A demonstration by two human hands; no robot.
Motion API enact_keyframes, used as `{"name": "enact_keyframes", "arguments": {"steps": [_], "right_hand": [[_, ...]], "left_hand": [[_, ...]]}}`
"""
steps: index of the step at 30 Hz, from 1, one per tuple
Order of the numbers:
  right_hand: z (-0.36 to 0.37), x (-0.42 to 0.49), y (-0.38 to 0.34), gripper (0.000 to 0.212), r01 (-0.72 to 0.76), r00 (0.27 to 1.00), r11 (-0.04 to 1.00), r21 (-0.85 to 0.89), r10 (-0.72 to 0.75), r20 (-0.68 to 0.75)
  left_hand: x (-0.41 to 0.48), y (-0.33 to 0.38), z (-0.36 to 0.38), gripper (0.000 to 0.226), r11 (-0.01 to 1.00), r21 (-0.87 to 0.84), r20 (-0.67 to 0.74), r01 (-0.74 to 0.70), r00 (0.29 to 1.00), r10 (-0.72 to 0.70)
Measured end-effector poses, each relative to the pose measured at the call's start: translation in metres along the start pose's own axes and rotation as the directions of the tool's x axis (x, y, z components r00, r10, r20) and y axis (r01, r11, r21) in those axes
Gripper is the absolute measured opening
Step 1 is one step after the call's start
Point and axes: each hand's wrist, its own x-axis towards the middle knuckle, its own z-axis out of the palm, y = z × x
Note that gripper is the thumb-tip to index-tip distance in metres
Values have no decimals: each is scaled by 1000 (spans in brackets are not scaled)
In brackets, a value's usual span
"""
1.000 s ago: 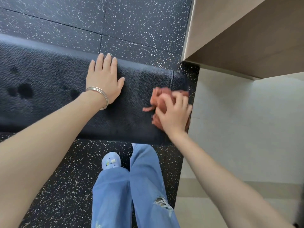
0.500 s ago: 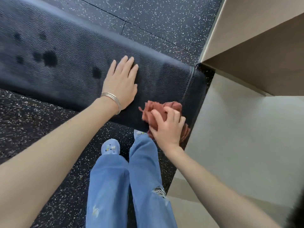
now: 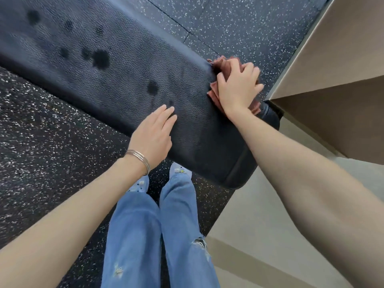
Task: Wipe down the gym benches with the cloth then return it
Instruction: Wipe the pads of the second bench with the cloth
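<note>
Rust-red cloth (image 3: 223, 67) sits bunched under the right hand (image 3: 239, 88) at the far edge of the black padded bench (image 3: 124, 80), near its right end. Only one view, the head cam, so everything below comes from it.

Right hand: fingers curled down over the cloth, palm pressing it onto the pad, thumb toward the bench centre. Partly closed, gripping the wad so it does not slip off the edge; cloth corners poke out above and below the hand. Likely working the rim and end of the pad, where a flat swipe would miss.

Left hand (image 3: 153, 134): flat, fingers together and nearly straight, holding nothing. Palm rests on the near side of the pad, fingertips pointing toward the far edge. Reads as a brace, taking body weight while the other arm reaches across. Thin metal bangles (image 3: 139, 161) on that wrist.

Bench surface: pebbled leather-look, with several dark round wet spots (image 3: 100, 58) spread across the left and middle, one more (image 3: 152, 87) just beyond the left fingertips. These look unwiped, so my guess is the job is early on this bench and the wiping should travel left next.

Below: blue jeans (image 3: 155, 235) with a rip at one knee, light shoes (image 3: 178, 169) on black speckled rubber floor (image 3: 41, 132). Beige wall or cabinet panel (image 3: 332, 59) close to the bench's right end, so there is little room for the right arm there. Where the cloth gets returned is not visible.
</note>
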Motion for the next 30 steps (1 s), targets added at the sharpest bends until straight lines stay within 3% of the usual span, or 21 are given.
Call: {"name": "enact_keyframes", "arguments": {"steps": [3, 8, 13, 15, 18, 22, 25, 28, 30], "right_hand": [[0, -55, 11, 38, 137, 990, 991, -3, -137, -37], [11, -186, 36, 52, 304, 942, 953, 13, -302, 143], [1, -161, 34, 47, 439, 892, 898, -3, -436, 118], [-5, -120, 19, 40, 391, 919, 920, -23, -388, 70], [0, -48, -22, 38, 164, 984, 986, -42, -167, -57], [8, -4, -60, 39, -27, 998, 1000, -16, 26, -53], [5, -52, -40, 41, 180, 982, 983, -40, -182, -53], [5, -134, -9, 43, 450, 893, 893, -24, -449, 42], [13, -168, -6, 46, 453, 890, 891, -34, -449, 84]], "left_hand": [[-1, 2, -2, 56, 999, -49, -22, 17, 1000, -18], [-2, -1, -2, 62, 997, -71, 8, 4, 1000, -4], [-1, -12, -1, 63, 997, -65, 24, -40, 999, 42], [-4, -18, 1, 63, 997, -42, 23, -70, 997, 71], [-8, -24, 11, 64, 989, 74, 56, -131, 990, 127], [-15, -27, 13, 60, 987, 68, 24, -144, 989, 143], [-30, -32, 11, 55, 994, 36, -62, -99, 993, 101], [-46, -47, 16, 58, 999, 38, -21, -34, 999, 34], [-56, -62, 22, 60, 999, 52, 17, -4, 1000, 3]]}}
